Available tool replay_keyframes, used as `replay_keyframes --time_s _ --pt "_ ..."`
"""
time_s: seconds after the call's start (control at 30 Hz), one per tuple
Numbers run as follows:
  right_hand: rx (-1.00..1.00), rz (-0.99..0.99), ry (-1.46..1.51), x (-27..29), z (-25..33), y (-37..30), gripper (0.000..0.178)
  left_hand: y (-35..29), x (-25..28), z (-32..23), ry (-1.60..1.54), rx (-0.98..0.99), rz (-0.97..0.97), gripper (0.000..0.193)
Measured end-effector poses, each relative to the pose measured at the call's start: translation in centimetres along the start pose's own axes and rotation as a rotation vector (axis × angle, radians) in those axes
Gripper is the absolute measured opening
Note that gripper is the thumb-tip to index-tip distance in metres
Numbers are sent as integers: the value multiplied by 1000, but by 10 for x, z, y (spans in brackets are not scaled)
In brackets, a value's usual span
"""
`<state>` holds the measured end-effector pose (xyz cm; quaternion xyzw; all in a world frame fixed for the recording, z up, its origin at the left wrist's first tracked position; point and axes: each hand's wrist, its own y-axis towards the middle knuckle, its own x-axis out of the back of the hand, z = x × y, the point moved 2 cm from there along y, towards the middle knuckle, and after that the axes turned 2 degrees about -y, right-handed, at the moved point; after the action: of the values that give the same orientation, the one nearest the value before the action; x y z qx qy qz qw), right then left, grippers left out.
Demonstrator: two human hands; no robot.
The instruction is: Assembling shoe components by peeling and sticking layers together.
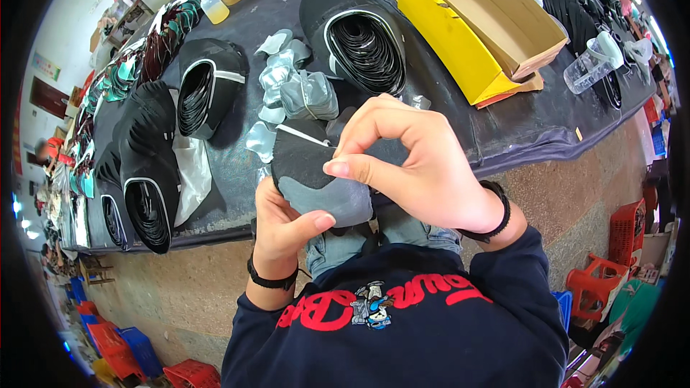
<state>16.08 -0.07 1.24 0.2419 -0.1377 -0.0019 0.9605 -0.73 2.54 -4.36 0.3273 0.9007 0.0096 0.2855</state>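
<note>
A black fabric shoe upper (305, 160) is in my left hand (284, 233), above the table's front edge. My left thumb lies at the lower edge of a smooth grey patch (338, 201) covering the upper's lower part; the other fingers are partly hidden behind it. Thumb and index finger of my right hand (417, 147) are pinched together at the upper, near the end of a narrow white strip (302, 135). Whatever sits between those fingertips is too small to make out. Just beyond are loose grey translucent pieces (275, 79) and a banded stack of them (309, 97).
Bundles of nested black uppers lie behind (352, 39) and to the left (147, 165) on the dark-covered table (503, 136). A yellow cardboard box (449, 39) and a clear plastic cup (586, 72) stand at right. A bottle of yellow liquid (214, 7) is far left.
</note>
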Motion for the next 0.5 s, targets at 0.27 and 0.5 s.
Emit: replay_keyframes --time_s 0.27,0.5 --pt "-8 18 5 -4 -6 1 16 -2 3 1 122 -27 -74 52" --pt "-156 -94 -10 -3 -4 0 17 -3 -2 -1 91 -75 -24 52"
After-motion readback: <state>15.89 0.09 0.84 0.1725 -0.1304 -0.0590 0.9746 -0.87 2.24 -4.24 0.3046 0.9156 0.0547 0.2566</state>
